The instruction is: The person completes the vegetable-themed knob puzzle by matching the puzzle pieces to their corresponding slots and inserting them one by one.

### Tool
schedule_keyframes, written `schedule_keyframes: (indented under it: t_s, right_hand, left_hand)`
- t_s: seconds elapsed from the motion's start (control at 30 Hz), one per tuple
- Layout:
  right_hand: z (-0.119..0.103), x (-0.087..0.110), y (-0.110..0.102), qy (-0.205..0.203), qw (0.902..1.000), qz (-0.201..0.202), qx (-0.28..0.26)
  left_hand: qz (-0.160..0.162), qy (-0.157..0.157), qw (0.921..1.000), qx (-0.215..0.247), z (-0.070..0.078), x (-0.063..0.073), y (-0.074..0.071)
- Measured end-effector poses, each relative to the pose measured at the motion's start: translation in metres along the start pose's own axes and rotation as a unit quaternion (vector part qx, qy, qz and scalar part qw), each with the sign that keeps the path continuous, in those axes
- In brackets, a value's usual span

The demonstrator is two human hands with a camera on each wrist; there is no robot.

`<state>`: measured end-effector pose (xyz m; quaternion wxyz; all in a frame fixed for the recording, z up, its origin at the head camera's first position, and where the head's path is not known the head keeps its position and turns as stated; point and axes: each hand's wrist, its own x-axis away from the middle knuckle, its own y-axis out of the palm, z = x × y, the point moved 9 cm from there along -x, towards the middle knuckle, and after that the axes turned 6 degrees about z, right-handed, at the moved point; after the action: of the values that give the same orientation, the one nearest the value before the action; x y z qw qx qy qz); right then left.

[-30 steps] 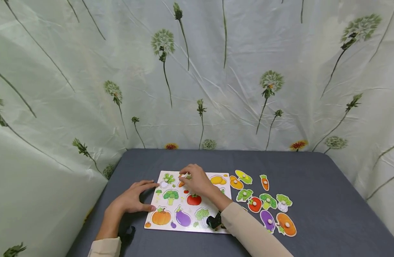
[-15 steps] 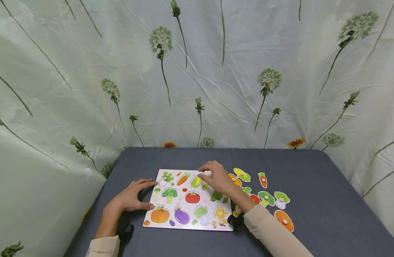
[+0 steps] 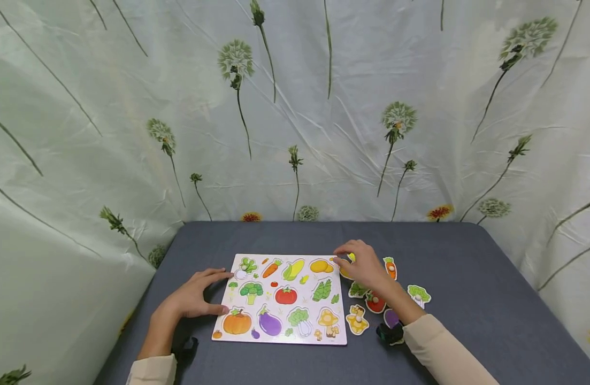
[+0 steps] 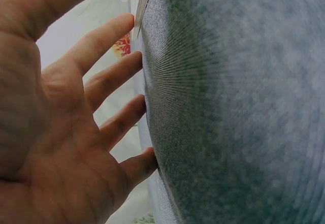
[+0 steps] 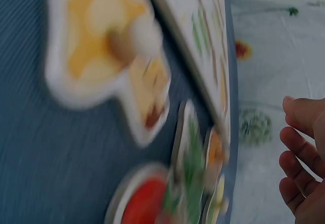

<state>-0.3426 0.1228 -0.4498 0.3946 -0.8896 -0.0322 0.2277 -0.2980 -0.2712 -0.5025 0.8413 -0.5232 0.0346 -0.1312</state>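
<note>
A white vegetable puzzle board [image 3: 264,298] lies on the table. A leafy white turnip piece [image 3: 239,274] sits at its top left corner. My left hand [image 3: 192,298] rests at the board's left edge, fingers and thumb spread; in the left wrist view its fingers [image 4: 112,36] are extended. My right hand [image 3: 364,262] hovers over the loose pieces just right of the board, with nothing visible between its loosely bent fingers [image 5: 300,148]. Under and around it lie a mushroom piece [image 3: 357,321], a tomato piece [image 3: 375,302], a green leafy piece [image 3: 357,290] and a carrot piece [image 3: 390,268].
Near the right wrist lie a purple eggplant piece [image 3: 391,317] and a green-and-white cabbage piece [image 3: 419,295]; the right forearm covers other pieces. The dark grey table [image 3: 460,267] meets a flower-printed curtain [image 3: 343,133] at its back edge.
My right hand has moved right, from over the upper part of the board to the loose pieces beside it, uncovering the board's pictures. The left hand stays at the board's edge.
</note>
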Motion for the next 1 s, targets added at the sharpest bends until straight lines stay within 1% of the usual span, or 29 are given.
schedule_keyframes:
  t_s: [0.1, 0.37, 0.53, 0.7, 1.0]
  right_hand:
    - [0.015, 0.007, -0.012, 0.006, 0.9998, 0.009, 0.016]
    - [0.054, 0.025, -0.046, 0.038, 0.9973, 0.026, 0.057]
    - [0.075, 0.032, -0.062, 0.060, 0.9955, 0.026, 0.069]
    - [0.092, 0.041, -0.072, 0.074, 0.9939, 0.025, 0.077]
    - [0.114, 0.054, -0.077, 0.081, 0.9926, 0.013, 0.090]
  left_hand:
    - [0.001, 0.001, 1.0000, 0.000, 0.001, 0.001, 0.000]
    - [0.000, 0.007, 1.0000, 0.004, 0.003, 0.003, -0.004]
    - [0.005, 0.005, 1.0000, 0.004, 0.004, 0.003, -0.005]
    - [0.002, 0.001, 1.0000, 0.005, 0.004, 0.003, -0.003]
    - [-0.001, -0.002, 1.0000, 0.006, 0.005, 0.004, -0.002]
